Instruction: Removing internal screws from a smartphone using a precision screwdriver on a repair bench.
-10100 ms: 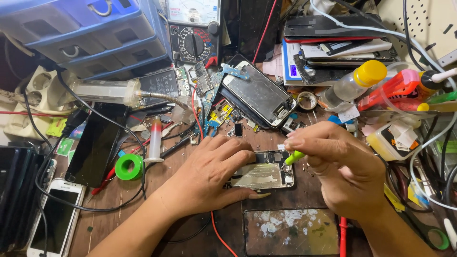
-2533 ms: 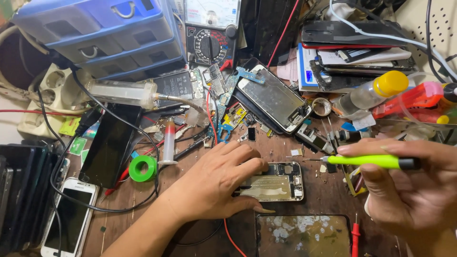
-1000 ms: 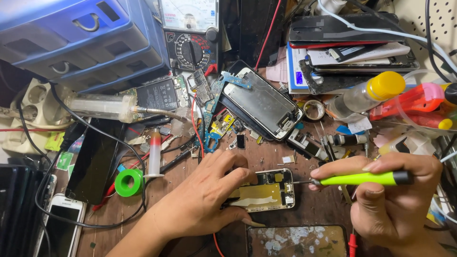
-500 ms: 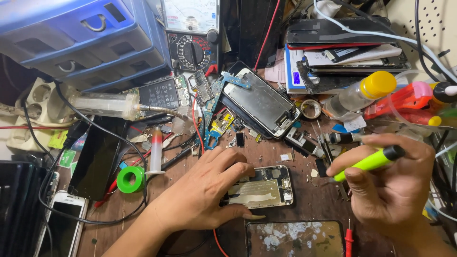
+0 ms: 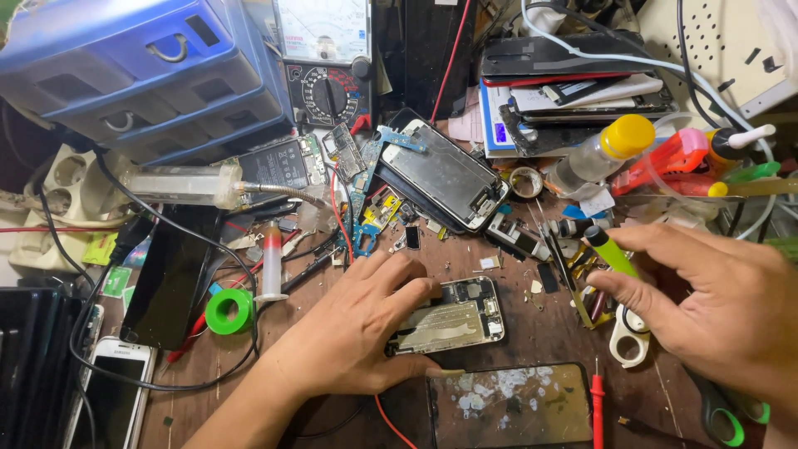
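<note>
Opened phone [image 5: 453,316] under left hand [image 5: 349,337]; right hand [image 5: 731,312] grips green screwdriver [image 5: 609,252].

Blue drawer cabinet [image 5: 141,75] at rear left. Analog multimeter [image 5: 326,62] beside it. Green tape roll [image 5: 228,311] near a white phone [image 5: 112,399]. Yellow-capped bottle [image 5: 600,154] at right. Cracked dark screen [image 5: 507,406] at front.
</note>
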